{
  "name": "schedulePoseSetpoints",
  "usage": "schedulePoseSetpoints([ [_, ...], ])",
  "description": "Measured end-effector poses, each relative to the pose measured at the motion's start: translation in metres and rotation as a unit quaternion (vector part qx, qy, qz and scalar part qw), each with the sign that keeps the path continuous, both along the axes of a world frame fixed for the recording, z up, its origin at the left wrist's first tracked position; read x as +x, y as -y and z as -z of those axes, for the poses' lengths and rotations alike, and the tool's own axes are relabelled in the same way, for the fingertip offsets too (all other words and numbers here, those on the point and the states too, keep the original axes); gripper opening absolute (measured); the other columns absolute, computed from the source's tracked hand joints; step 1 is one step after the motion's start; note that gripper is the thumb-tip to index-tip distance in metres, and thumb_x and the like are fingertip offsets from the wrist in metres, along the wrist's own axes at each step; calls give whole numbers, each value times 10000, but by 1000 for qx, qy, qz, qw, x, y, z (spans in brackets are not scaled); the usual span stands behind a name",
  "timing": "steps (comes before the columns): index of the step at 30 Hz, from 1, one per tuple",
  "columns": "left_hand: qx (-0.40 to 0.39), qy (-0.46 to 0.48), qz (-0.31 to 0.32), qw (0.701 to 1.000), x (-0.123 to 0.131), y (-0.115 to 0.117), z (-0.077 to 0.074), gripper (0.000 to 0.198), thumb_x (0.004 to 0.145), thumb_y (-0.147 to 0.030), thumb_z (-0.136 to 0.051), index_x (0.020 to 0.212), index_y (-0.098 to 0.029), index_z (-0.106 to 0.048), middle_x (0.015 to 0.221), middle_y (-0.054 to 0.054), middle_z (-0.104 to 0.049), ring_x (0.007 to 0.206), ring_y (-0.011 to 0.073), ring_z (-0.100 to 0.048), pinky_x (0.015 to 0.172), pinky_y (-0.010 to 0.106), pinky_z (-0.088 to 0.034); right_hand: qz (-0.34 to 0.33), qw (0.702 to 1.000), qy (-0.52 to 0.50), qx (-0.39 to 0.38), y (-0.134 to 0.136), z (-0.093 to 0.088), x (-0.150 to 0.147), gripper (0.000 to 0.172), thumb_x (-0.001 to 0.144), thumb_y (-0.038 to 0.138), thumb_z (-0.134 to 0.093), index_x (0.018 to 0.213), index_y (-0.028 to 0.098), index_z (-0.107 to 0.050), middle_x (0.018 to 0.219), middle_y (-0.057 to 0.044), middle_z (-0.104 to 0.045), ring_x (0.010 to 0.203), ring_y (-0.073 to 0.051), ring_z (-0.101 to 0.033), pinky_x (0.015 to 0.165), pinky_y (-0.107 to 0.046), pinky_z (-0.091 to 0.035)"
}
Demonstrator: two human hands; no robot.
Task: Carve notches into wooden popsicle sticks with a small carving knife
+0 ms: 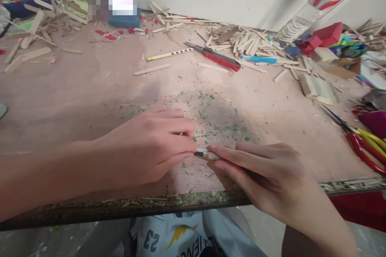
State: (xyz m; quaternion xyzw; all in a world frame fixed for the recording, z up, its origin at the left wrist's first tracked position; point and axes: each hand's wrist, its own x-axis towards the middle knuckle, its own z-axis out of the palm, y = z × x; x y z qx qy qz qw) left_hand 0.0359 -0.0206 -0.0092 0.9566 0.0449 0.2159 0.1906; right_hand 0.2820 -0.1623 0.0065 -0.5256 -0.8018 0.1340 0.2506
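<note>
Just above the table's front edge my two hands meet over a small slim piece [202, 152] with a dark and silver metallic section and a pale end. Its kind is not clear. My right hand [271, 172] pinches the pale end between thumb and fingers. My left hand [159, 140] is closed, its thumb and fingertips at the dark end; what lies inside those fingers is hidden. Green shavings [208, 128] are scattered on the table [114, 88] around and beyond both hands.
Further back lie a red-and-black utility knife [217, 57], a yellow pencil [169, 54], a blue pen [258, 59] and a heap of craft sticks [244, 40]. Red-and-yellow-handled scissors [362, 140] rest at right, beyond them a wooden block [319, 88]. A plastic bottle [319, 8] leans behind.
</note>
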Motion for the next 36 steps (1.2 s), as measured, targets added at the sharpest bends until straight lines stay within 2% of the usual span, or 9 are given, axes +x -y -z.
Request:
schedulePoseSetpoints([
  [4,-17,0,-4,1000,-1,0,1,266,1138,-197,-517,1035,-181,-761,1020,25,-734,930,184,-603,853,359,-431,21,1000,6,8,1,2,1,233,1065,225,-684,1282,214,-766,889,0,-802,658,-112,-715,561,-291,-484],
  [8,7,10,-15,1000,-4,-2,1,254,1129,-191,-523,1005,-198,-744,1002,20,-730,928,189,-603,852,365,-422,23,1000,-2,7,0,1,0,217,1058,213,-692,1250,190,-789,885,-17,-811,645,-107,-708,558,-284,-486],
  [13,135,-38,-4,990,-2,-1,1,265,1065,-114,-457,986,-173,-703,963,67,-693,904,250,-549,811,416,-368,17,1000,-10,5,-1,-1,0,208,1051,178,-696,1232,161,-795,928,-40,-834,689,-99,-736,598,-256,-504],
  [16,164,-54,-7,985,-1,-1,1,236,1041,-102,-450,942,-181,-648,957,74,-664,882,256,-531,791,419,-350,12,1000,-14,1,-2,0,1,199,1047,161,-696,1223,171,-788,955,-29,-835,734,-90,-755,624,-236,-507],
  [20,134,-59,-18,989,-1,-1,4,189,975,-11,-496,936,-182,-566,956,56,-591,860,241,-500,773,400,-316,-5,1000,-24,5,-2,3,3,232,1042,179,-694,1260,189,-772,861,-9,-790,636,-98,-693,547,-256,-452],
  [26,88,-76,-23,993,-2,0,8,242,933,42,-486,956,-198,-498,955,34,-544,865,229,-461,758,393,-258,-8,1000,-20,-6,-1,4,4,281,1037,186,-696,1308,211,-763,827,-19,-784,608,-129,-686,541,-260,-454],
  [32,9,-71,-59,996,-2,-3,9,231,1034,-1,-406,949,-211,-444,933,3,-534,849,199,-472,775,393,-261,-1,1000,-2,6,1,4,4,239,1031,191,-706,1255,214,-785,925,-50,-822,686,-156,-744,591,-267,-507],
  [36,-41,-59,-88,994,-4,-1,0,222,1105,-89,-363,959,-221,-465,898,-23,-559,795,180,-488,784,387,-286,-2,1000,-18,-10,0,4,3,250,1045,189,-689,1280,207,-771,864,-19,-790,669,-135,-723,566,-265,-483],
])
